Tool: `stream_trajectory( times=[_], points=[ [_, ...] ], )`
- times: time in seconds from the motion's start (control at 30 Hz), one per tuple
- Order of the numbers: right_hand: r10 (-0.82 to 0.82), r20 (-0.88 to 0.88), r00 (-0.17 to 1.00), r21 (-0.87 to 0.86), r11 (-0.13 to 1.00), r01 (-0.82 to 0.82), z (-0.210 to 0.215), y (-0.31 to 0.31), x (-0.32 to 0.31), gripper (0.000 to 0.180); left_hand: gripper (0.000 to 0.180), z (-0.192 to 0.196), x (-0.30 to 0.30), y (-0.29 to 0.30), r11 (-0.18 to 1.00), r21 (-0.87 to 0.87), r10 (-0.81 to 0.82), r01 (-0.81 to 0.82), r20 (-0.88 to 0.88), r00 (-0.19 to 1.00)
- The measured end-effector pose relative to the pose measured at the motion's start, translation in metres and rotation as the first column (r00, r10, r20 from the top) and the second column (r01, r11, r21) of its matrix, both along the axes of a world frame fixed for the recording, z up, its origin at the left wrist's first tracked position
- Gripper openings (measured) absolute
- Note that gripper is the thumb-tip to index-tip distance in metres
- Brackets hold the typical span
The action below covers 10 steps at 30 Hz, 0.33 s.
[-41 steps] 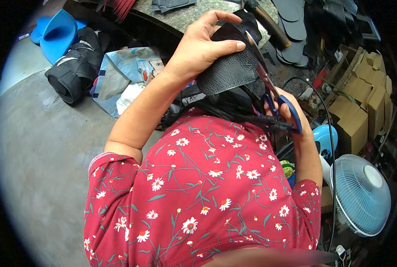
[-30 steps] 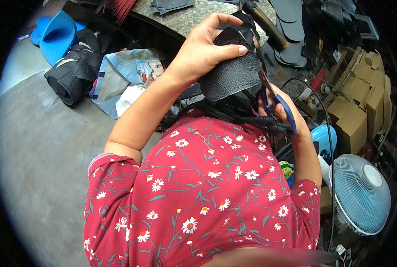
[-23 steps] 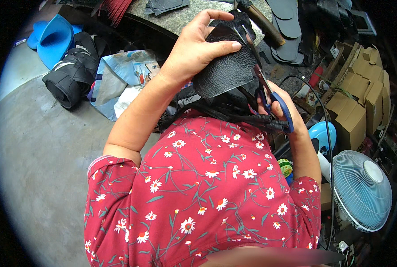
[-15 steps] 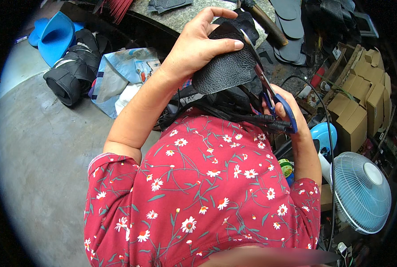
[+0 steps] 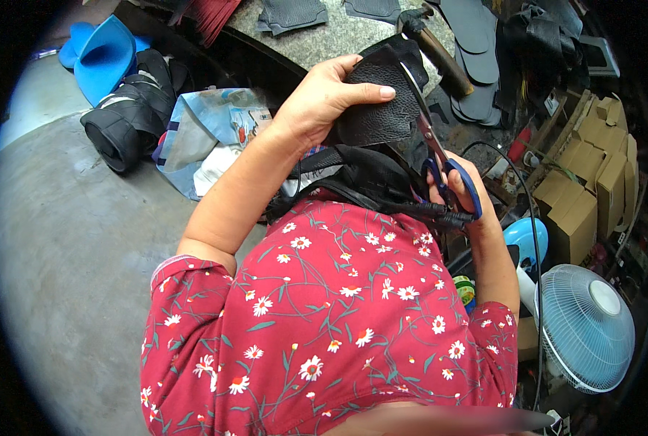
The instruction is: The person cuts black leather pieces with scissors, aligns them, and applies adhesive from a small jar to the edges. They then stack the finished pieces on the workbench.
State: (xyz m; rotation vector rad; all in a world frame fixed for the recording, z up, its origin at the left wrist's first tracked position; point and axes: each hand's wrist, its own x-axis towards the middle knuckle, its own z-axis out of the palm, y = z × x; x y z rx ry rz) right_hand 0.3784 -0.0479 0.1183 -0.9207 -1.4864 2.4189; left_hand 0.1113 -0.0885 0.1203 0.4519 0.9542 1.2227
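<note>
My left hand (image 5: 332,100) pinches a piece of black grained leather (image 5: 378,116), thumb on top and the other fingers mostly hidden behind it. In my right hand (image 5: 463,182) is a pair of scissors (image 5: 427,129) with dark blue handles, my fingers through the loops. The blades point up and away from me along the right edge of the leather, one blade lying in front of it. Over my lap, below the leather, black straps and dark material (image 5: 371,171) are bunched up.
Beyond the leather is a stone-topped bench (image 5: 302,45) with cut black pieces (image 5: 291,14) and a hammer (image 5: 440,54). Dark grey soles (image 5: 476,69) are stacked at the right. Cardboard boxes (image 5: 578,189) and a fan (image 5: 589,327) stand at my right side; a black roll (image 5: 124,127) lies left.
The leather has turned and shifted slightly, its outline now straighter at the far end. My left fingers have drawn in behind it. The scissors stay at its right edge.
</note>
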Motion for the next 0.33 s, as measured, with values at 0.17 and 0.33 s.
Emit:
stream_trajectory(
  times=[0.17,0.33],
  points=[
    [0.069,-0.019,0.997,0.114,0.991,-0.066,0.0,0.007,-0.01,0.048,0.031,0.004,0.009,0.006,0.991,0.045,0.127,-0.126,-0.023,0.992],
    [0.107,0.106,0.989,0.279,0.951,-0.132,-0.003,0.012,-0.018,0.045,0.052,0.002,0.009,0.01,0.995,0.096,0.024,-0.011,-0.133,0.991]
  ],
)
